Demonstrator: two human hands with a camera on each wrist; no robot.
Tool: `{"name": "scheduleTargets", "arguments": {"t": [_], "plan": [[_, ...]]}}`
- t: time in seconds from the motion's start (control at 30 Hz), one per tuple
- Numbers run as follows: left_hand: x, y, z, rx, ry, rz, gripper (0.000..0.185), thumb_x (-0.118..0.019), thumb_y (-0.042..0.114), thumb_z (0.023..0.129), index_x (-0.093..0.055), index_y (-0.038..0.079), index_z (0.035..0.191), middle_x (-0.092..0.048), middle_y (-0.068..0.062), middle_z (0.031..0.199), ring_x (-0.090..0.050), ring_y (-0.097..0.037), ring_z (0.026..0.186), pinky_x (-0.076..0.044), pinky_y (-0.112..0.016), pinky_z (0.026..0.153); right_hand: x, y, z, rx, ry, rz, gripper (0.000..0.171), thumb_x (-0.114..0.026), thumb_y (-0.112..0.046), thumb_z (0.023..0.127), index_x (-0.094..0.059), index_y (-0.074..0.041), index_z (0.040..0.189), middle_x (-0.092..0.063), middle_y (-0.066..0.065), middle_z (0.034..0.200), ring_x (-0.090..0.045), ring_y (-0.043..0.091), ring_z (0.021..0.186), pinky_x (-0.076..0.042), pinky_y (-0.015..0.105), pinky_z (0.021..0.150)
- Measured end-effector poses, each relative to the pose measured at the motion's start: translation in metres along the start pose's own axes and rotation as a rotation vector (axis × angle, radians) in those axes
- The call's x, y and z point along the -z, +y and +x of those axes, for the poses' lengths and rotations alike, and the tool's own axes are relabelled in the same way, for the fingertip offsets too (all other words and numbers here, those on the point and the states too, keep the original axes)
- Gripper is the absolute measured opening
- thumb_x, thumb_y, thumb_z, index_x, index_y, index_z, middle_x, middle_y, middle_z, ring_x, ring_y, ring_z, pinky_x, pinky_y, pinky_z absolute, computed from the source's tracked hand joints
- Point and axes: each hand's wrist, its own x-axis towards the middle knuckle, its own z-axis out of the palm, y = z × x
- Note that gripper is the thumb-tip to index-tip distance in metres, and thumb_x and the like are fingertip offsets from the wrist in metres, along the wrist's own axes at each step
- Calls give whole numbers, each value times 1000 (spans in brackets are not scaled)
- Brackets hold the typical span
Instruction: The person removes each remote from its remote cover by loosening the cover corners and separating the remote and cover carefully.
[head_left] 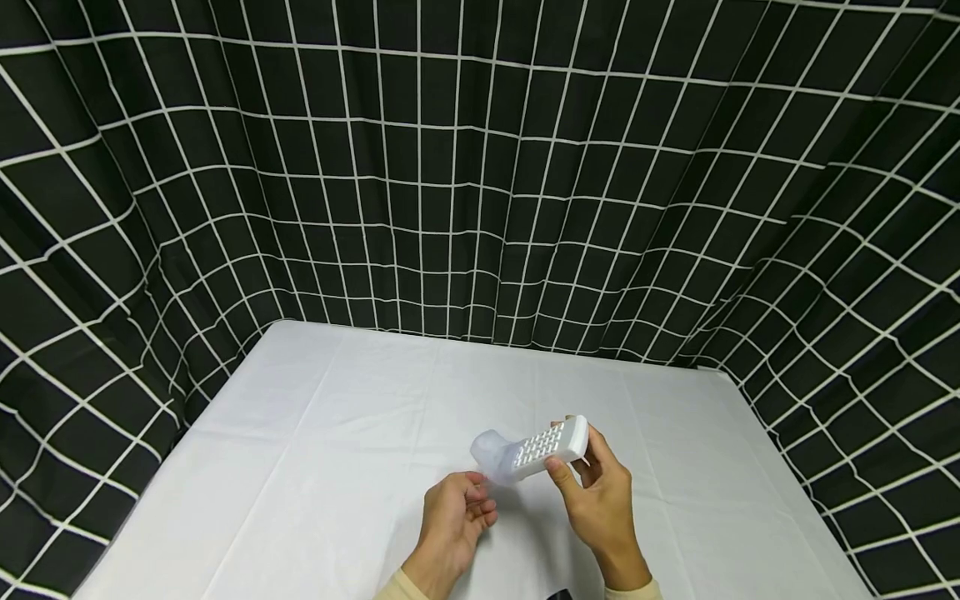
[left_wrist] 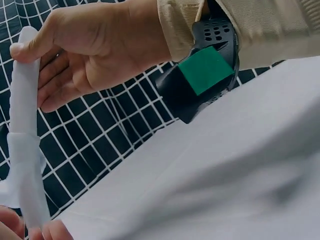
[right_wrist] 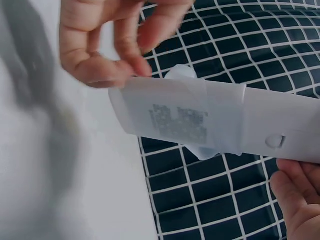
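Note:
A white remote control (head_left: pixel 543 446) with raised white keys is held tilted above the table. A translucent, bunched sleeve (head_left: pixel 491 454) covers its left end. My right hand (head_left: pixel 603 492) grips the bare right end, thumb on the near edge and fingers behind. My left hand (head_left: pixel 456 517) pinches the covered end's near corner between thumb and index finger, the other fingers loosely curled. In the right wrist view a dark printed patch shows through the sleeve (right_wrist: pixel 225 115) on the remote's back. The left wrist view has the remote (left_wrist: pixel 24 100) edge-on, left fingertips (left_wrist: pixel 55 231) at its lower end.
A white cloth covers the table (head_left: pixel 337 433). Black curtains (head_left: pixel 450 167) with a white grid surround its back and sides. Part of a small black object (head_left: pixel 559 594) shows at the bottom edge. A black wrist device (left_wrist: pixel 205 70) with a green patch sits on the right forearm.

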Motion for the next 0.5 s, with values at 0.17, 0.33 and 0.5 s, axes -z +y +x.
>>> {"name": "scheduleTargets", "arguments": {"t": [0.17, 0.33, 0.5], "plan": [[-1, -5, -1, 46, 28, -79, 26, -47, 8, 93, -41, -8, 112, -52, -17, 91, -55, -26, 79, -52, -36, 73, 1, -1, -1, 1, 20, 34, 55, -63, 29, 74, -44, 21, 126, -53, 39, 113, -58, 22, 109, -46, 28, 92], [-3, -7, 0, 44, 30, -110, 32, -54, 12, 96, -43, -12, 115, -57, -20, 95, -59, -25, 80, -53, -35, 75, 0, 1, -3, 37, 1, 2, 59, -64, 29, 72, -45, 20, 127, -54, 38, 114, -58, 23, 110, -46, 27, 93], [-6, -7, -2, -10, 48, -64, 30, -58, 10, 95, -46, -12, 113, -55, -17, 93, -57, -24, 79, -53, -34, 72, 1, -1, -3, 48, -4, -23, 59, -65, 28, 72, -46, 18, 127, -56, 35, 113, -59, 24, 108, -46, 27, 92]]}}
